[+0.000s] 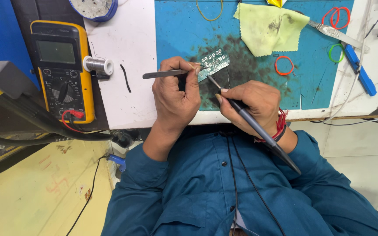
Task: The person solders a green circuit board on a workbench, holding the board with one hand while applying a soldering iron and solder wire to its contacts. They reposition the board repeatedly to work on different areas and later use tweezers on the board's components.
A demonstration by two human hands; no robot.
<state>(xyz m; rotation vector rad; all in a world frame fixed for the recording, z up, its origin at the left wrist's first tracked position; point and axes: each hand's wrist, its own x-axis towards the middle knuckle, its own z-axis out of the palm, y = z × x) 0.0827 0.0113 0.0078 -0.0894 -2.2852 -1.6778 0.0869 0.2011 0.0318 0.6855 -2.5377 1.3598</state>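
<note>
My left hand (176, 94) pinches metal tweezers (162, 74), whose tips reach a small green circuit board (214, 62) tilted on the blue mat (184, 30). My right hand (251, 105) holds a grey soldering iron (259, 129) like a pen, its tip touching the lower edge of the board. The iron's handle and cable run back over my blue shirt.
A yellow multimeter (64, 70) with red lead lies at left, beside a solder spool (98, 65). A yellow-green cloth (270, 27), coloured rubber bands (284, 65), a metal blade (333, 31) and a blue tool (360, 70) lie on the mat's far right. A black hose crosses at left.
</note>
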